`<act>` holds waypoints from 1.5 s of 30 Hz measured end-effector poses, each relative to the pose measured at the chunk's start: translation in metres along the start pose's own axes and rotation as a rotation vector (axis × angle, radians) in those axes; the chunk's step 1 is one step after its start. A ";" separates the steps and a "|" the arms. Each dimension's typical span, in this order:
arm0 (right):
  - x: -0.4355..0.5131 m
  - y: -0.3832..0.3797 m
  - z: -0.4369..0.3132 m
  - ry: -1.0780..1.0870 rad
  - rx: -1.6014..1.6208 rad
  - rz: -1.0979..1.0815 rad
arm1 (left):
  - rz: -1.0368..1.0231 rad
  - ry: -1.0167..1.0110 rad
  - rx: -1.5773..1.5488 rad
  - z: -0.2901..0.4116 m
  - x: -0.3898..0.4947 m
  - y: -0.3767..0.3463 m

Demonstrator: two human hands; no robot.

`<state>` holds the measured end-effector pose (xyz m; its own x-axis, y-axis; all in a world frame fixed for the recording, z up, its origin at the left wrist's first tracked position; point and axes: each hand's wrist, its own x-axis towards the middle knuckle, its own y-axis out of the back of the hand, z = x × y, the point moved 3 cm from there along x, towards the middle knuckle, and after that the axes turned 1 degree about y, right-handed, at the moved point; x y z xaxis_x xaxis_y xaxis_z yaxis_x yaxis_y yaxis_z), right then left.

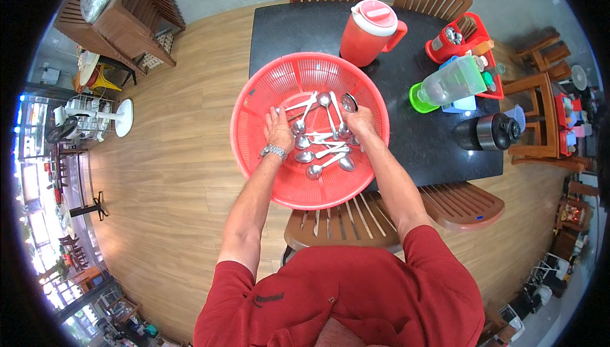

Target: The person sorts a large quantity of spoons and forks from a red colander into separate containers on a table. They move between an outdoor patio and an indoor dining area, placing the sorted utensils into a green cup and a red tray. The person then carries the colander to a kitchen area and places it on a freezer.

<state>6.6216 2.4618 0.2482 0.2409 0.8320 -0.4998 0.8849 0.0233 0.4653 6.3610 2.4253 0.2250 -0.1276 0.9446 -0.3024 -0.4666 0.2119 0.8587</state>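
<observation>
A large red plastic colander basket (262, 156) stands before me, partly over the black table, with many metal spoons (314, 171) scattered in it. My right hand (360, 121) is inside at the basket's right, its fingers at a metal spoon with a large round bowl (349, 102); the grip itself is partly hidden. My left hand (279, 130), with a metal watch on the wrist, is spread at the left inside of the basket, beside a spoon whose handle end lies near the fingertips. Whether that hand grips anything is unclear.
On the black table (410, 156) stand a red lidded pitcher (364, 37), a red caddy (493, 78) with utensils and bottles, a clear green container (448, 82) and a dark thermos flask (488, 132). Brown slatted chairs (343, 230) border the table; stacked chairs (119, 18) stand farther left.
</observation>
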 end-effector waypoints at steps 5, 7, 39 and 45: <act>0.019 -0.018 -0.005 0.074 -0.210 0.162 | -0.172 -0.037 0.052 -0.001 0.011 0.004; 0.019 -0.030 -0.007 0.087 -0.333 0.130 | -0.312 -0.084 -0.048 0.000 0.011 0.013; 0.029 -0.025 0.020 -0.238 0.497 -0.297 | -0.216 0.618 -1.456 -0.113 -0.111 0.051; -0.015 -0.017 -0.008 0.192 -0.152 0.045 | -0.345 0.406 -1.501 -0.119 -0.107 0.043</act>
<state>6.5996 2.4532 0.2534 0.1855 0.9237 -0.3351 0.8014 0.0551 0.5956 6.2503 2.3031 0.2450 0.0623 0.7268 -0.6840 -0.8908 -0.2686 -0.3665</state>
